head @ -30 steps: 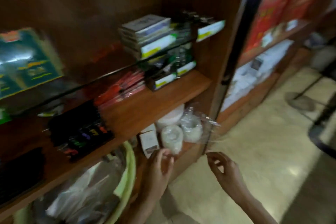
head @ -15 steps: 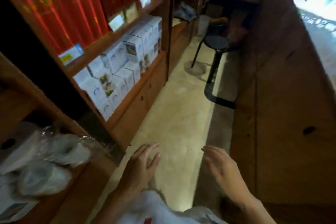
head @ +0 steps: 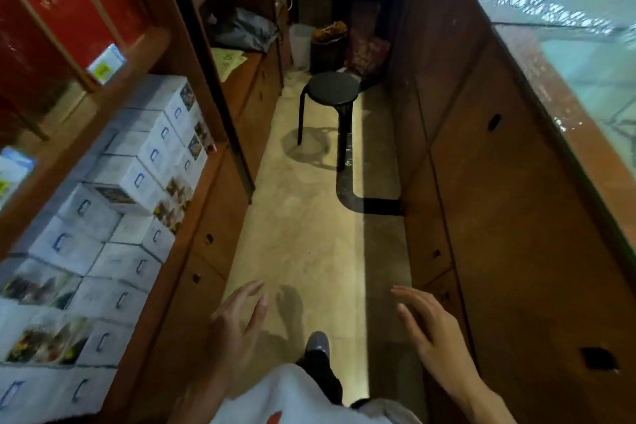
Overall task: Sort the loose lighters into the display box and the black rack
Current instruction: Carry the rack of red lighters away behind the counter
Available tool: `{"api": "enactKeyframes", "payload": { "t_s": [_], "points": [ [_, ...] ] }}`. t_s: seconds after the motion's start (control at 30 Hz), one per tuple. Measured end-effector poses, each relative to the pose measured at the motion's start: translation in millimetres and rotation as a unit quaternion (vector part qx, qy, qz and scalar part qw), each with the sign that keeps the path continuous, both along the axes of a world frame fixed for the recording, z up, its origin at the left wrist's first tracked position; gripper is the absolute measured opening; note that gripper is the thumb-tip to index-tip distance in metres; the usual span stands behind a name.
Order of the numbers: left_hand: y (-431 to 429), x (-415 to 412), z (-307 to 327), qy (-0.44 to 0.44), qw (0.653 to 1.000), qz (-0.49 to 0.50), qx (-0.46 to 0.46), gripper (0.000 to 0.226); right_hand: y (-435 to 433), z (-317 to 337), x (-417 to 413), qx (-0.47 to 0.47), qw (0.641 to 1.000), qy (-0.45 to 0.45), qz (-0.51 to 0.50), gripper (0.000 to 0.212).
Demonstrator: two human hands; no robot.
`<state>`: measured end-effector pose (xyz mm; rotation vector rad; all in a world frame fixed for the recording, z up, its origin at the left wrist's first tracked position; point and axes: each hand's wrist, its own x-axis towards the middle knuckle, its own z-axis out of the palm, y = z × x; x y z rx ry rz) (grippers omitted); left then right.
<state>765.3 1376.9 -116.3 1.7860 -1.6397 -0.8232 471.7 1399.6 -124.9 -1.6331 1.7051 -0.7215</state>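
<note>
A: Any loose lighters?
B: None in view; maybe lost among blurred brown wooden shelves point(head: 144, 55). Spread and empty: left grip point(head: 237, 330), right grip point(head: 430, 334), above beige floor point(head: 309, 234).
A: Handling?
B: Likely light, slick; pinch mid-body.

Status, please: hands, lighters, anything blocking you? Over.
Both hands empty: left hand open, right hand open. None of the task's things in view. Black stool stands ahead on the aisle floor.
</note>
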Motion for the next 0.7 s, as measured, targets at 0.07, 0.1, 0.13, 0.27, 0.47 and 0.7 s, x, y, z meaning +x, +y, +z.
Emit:
{"api": "enactKeyframes", "payload": {
  "t_s": [0.07, 0.1, 0.13, 0.27, 0.47, 0.7],
  "points": [
    [-56, -5, 6, 0.020, 1.000, -0.018, 0.012, 0.032, -48, 7, -4, -0.006, 1.000, 0.001, -0.021, 0.024],
    [-80, -8, 8, 0.029, 0.999, -0.023, 0.016, 0.034, -68, 11, -7, -0.005, 1.000, 0.001, -0.030, 0.023],
    [-104, -12, 9, 0.037, 0.999, -0.029, 0.018, 0.034, -88, 14, -10, -0.004, 0.999, 0.000, -0.042, 0.025],
    [-191, -24, 6, 0.054, 0.998, -0.041, 0.015, 0.024, -161, 16, -26, -0.008, 0.996, -0.013, -0.092, 0.029],
    [-327, -51, -27, 0.085, 0.995, -0.043, 0.036, 0.020, -284, -5, -62, 0.005, 0.991, -0.031, -0.132, 0.024],
    [-503, -112, -26, 0.102, 0.993, -0.056, 0.031, 0.016, -456, 3, -113, -0.019, 0.987, -0.059, -0.150, 0.025]
  ]
}}
